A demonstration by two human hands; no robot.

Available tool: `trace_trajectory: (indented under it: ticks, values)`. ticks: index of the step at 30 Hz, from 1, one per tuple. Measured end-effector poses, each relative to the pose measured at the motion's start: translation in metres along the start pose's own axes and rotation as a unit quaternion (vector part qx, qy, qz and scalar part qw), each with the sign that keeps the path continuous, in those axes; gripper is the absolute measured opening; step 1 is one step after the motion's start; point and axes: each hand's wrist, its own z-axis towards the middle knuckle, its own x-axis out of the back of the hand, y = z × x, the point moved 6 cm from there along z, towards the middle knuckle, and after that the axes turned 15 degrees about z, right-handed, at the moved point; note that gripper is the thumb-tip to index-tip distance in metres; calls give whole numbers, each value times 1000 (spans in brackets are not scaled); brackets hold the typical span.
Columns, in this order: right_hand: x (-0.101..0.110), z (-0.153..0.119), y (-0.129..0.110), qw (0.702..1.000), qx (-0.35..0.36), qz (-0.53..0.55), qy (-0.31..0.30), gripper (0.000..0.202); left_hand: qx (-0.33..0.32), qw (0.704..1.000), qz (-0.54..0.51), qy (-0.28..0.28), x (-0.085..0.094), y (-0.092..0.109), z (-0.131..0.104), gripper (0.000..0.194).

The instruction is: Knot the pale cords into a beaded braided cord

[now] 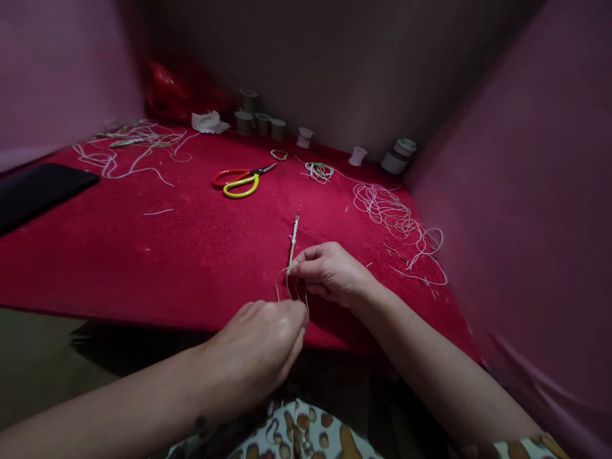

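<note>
The braided cord (293,241) was pinched near its lower end between the thumb and forefinger of the right hand (332,273), its woven length extended beyond the fingertips over the red cloth (191,255). Loose strands (287,285) were hung below, toward the left hand (270,335), whose fingers were hidden; whether they were closed could not be told.

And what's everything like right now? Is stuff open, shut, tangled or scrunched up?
Right hand: pinching the cord
Left hand: curled, fingertips hidden
Cord: knotted along its far part, loose strands at the near end
Scissors: blades look closed
Jar: lid on
White thread on the right: loose, tangled
Threads on the left: tangled
Tissue: scrunched
Red bag: crumpled
</note>
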Motion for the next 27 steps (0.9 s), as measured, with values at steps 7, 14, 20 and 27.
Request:
trace_trajectory:
  ticks: [7,14,20,27]
  values:
    - [1,-1,0,1000,1,-9,-4,13,90,960,-260,50,35,-40,3,16]
    - [-1,-2,-2,1000,7,-7,-13,14,171,822,-541,-45,10,-56,30,13]
    - [-4,-3,-3,1000,-1,-13,-2,16,173,803,-570,-16,3,-55,33,6]
    - [-2,-1,-9,985,69,-153,49,14,186,824,-535,-22,3,-58,33,9]
